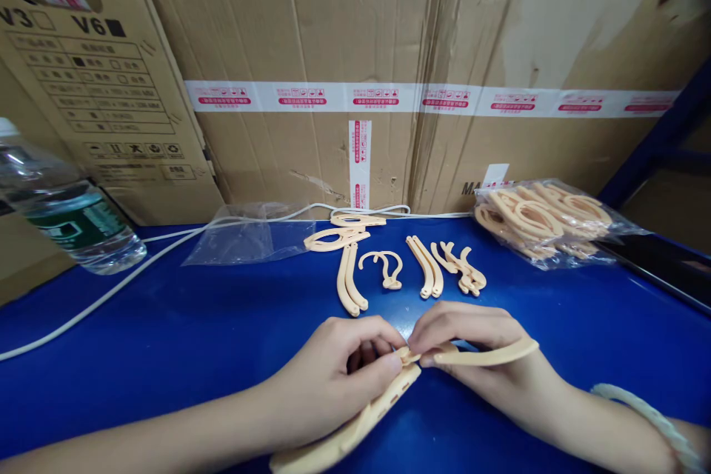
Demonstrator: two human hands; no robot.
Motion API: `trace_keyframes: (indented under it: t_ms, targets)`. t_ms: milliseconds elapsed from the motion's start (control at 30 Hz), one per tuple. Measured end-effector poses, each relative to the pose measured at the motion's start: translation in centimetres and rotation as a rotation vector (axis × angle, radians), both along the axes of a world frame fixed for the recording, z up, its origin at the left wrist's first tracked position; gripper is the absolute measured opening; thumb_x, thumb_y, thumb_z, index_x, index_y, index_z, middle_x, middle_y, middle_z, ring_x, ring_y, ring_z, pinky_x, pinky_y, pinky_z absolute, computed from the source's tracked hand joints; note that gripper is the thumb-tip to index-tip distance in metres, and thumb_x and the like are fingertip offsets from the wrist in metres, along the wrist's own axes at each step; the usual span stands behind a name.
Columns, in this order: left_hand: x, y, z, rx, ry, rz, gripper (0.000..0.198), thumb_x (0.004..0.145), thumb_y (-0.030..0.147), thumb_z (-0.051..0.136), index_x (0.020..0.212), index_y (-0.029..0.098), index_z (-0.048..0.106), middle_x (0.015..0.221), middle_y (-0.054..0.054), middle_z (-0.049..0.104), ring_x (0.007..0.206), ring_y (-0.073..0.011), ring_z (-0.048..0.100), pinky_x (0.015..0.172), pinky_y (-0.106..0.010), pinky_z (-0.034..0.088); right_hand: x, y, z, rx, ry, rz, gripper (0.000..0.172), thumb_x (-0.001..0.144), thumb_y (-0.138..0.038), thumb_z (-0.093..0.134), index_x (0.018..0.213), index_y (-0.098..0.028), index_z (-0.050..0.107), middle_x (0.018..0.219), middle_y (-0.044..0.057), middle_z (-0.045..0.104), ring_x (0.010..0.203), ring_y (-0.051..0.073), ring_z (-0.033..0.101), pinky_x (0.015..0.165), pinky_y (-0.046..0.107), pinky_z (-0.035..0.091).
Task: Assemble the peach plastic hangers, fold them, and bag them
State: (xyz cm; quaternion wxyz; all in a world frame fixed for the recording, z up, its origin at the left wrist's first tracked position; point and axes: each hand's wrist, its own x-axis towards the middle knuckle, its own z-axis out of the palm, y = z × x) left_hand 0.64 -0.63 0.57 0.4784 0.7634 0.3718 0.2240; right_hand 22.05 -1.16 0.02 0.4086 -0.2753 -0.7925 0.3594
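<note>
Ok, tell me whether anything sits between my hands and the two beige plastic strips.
Nothing visible does. The left hand pinches the long beige plastic strip, the right hand the curved beige plastic strip; loose beige pieces lie farther back.

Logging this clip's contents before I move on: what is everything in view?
table: one, blue, under everything.
cardboard boxes: at least two, brown, along the back.
water bottle: one, clear, green label, far left.
cable: one, white, left side to back.
empty bag: one, clear, back, left of centre.
loose strips: several, peach, table middle.
filled bag: one, clear, peach strips inside, back right.
flat device: one, dark, far right.
lower strip: one, peach, front centre.
upper strip: one, peach, front centre.
bracelet: one, pale, right wrist.
left hand: one, pinching lower strip.
right hand: one, pinching upper strip.
</note>
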Motion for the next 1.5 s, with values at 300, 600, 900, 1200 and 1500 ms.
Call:
trace_keyframes:
  t_ms: [300, 600, 900, 1200, 1500]
  targets:
    - [-0.4, -0.2, 0.5, 0.198, 0.102, -0.074, 0.031, 0.1, 0.031, 0.037, 0.081, 0.018, 0.058, 0.068, 0.003, 0.052, 0.061, -0.0116, 0.045, 0.059, -0.023, 0.033, 0.6, 0.1, -0.2, 0.122, -0.024, -0.027, 0.021, 0.092, -0.008, 0.052, 0.097, -0.02, 0.069, 0.091, 0.005, 0.071, 0.083, 0.016, 0.067, 0.074, 0.028, 0.055]
    - [-0.3, 0.0, 0.3, 0.32, 0.224, -0.137, 0.038, 0.101, 0.029, 0.03, 0.077, 0.017, 0.056, 0.065, 0.001, 0.055, 0.057, -0.0119, 0.049, 0.058, -0.023, 0.034, 0.9, -0.2, -0.3, 0.284, -0.137, -0.007, 0.022, 0.092, -0.006, 0.049, 0.101, -0.02, 0.063, 0.092, 0.006, 0.069, 0.082, 0.016, 0.066, 0.073, 0.029, 0.054]
    - [-0.3, 0.0, 0.3, 0.4, 0.223, -0.173, 0.04, 0.101, 0.028, 0.031, 0.076, 0.016, 0.059, 0.061, 0.0, 0.054, 0.054, -0.0119, 0.049, 0.055, -0.022, 0.035, 1.3, -0.4, 1.4, 0.576, -0.359, 0.07, 0.035, 0.102, -0.022, 0.028, 0.114, -0.016, 0.06, 0.09, 0.012, 0.069, 0.08, 0.02, 0.064, 0.067, 0.031, 0.053]
    - [-0.3, 0.0, 0.6, 0.33, 0.161, -0.161, 0.038, 0.1, 0.027, 0.033, 0.075, 0.017, 0.059, 0.06, 0.001, 0.054, 0.053, -0.0111, 0.048, 0.055, -0.021, 0.036, 1.8, -0.9, 0.3, 0.854, -0.44, 0.008, 0.041, 0.102, -0.022, 0.027, 0.134, -0.02, 0.052, 0.096, 0.01, 0.074, 0.088, 0.023, 0.068, 0.071, 0.034, 0.055]
    - [-0.6, 1.2, -0.7, -0.35, -0.233, -0.006, 0.045, 0.094, 0.056, 0.041, 0.088, 0.016, 0.059, 0.062, -0.002, 0.062, 0.05, -0.0125, 0.054, 0.051, -0.022, 0.04, 3.9, 2.4, 3.7, 0.482, -0.254, -0.394, 0.017, 0.095, -0.025, 0.049, 0.09, -0.023, 0.065, 0.096, 0.01, 0.071, 0.089, 0.024, 0.067, 0.074, 0.036, 0.054]
